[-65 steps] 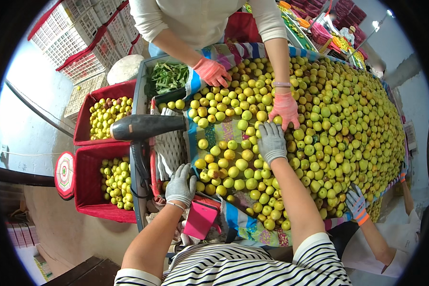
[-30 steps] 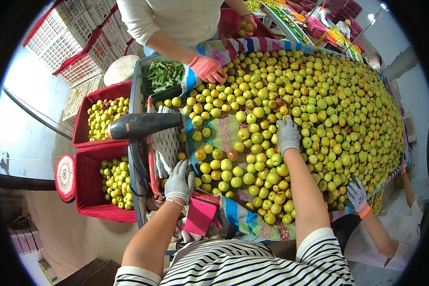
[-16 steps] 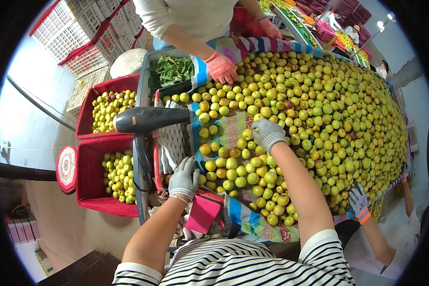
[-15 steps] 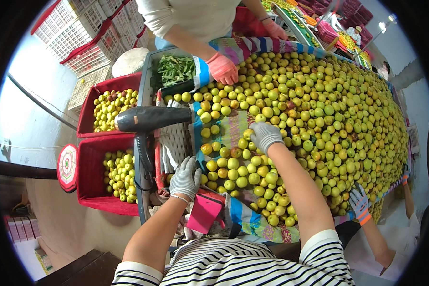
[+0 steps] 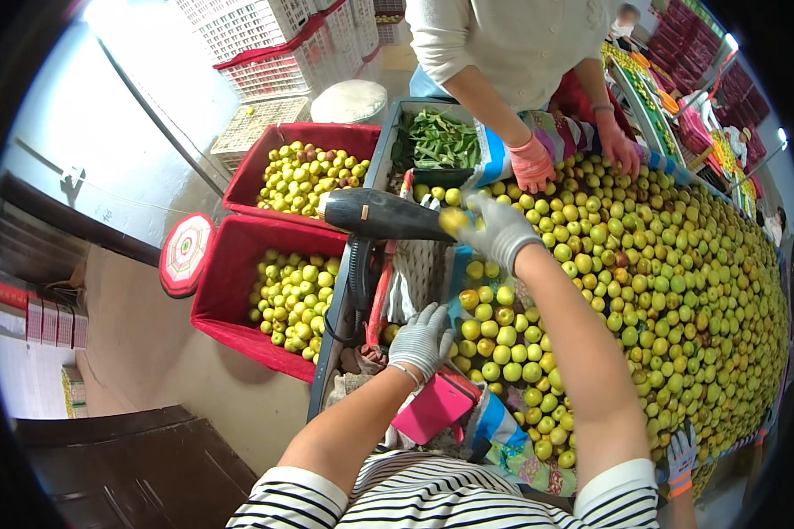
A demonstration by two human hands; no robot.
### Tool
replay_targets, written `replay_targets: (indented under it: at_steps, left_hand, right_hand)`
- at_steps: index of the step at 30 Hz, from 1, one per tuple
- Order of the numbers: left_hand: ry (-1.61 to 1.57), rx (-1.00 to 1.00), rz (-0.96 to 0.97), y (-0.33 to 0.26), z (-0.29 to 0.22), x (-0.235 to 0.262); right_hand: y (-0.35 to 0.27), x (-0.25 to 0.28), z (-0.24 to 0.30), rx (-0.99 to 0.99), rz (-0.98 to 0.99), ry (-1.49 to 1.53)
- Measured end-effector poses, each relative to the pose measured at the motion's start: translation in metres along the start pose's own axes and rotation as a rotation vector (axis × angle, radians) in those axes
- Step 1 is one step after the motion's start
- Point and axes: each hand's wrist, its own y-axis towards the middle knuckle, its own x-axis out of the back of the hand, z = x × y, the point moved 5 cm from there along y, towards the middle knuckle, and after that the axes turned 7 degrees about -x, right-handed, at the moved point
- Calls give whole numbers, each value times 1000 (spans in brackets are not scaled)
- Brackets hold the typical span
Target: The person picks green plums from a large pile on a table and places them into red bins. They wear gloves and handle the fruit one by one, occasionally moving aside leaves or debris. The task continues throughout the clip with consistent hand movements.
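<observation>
Black hair dryer (image 5: 370,212): lies at the table's left end, long axis roughly left to right, narrow end toward the right hand (image 5: 464,222), handle toward the wearer.
Held fruit (image 5: 454,220): yellowish, blurred, at the dryer's narrow end as I see it; whether it touches, I can't tell. It looks round, so no long axis to name.
Right fingers: curled narrow around that fruit, on its right side; this hand is the nearer one.
Left hand (image 5: 423,339): on the wearer's side of the dryer, fingers lightly spread, palm down, no grip that I can see, just beside a pink case (image 5: 432,410).
Fruit pile (image 5: 679,309): spreads right of the dryer.
Red-lined crates: one (image 5: 247,181) left of the dryer, the other (image 5: 216,304) left of its handle, nearer the wearer.
</observation>
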Motion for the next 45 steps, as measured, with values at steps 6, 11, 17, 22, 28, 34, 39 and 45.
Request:
replay_targets:
  at_steps: [6,11,17,22,28,34,39,45]
  left_hand:
    - [-17,-51,-37,1,-1,2]
    - [-73,-40,-54,3,-6,1]
    - [-73,-44,-41,0,0,-3]
    - [-599,59,-21,11,75,-71]
    - [-33,14,33,1,-4,1]
    - [-28,6,37,2,-3,0]
    - [-72,18,71,1,-3,-1]
    - [-114,-2,79,2,-5,1]
  right_hand:
    - [-7,-23,8,245,-245,324]
    - [-47,-133,-58,83,-137,613]
    - [-72,-183,-58,-38,-289,535]
    - [-84,-193,-42,-27,-8,535]
    - [-137,-141,-110,176,-183,-60]
    - [-165,-155,-132,276,-233,-393]
    - [-118,-128,-140,190,-389,-346]
    - [-78,-81,-187,-278,-229,-402]
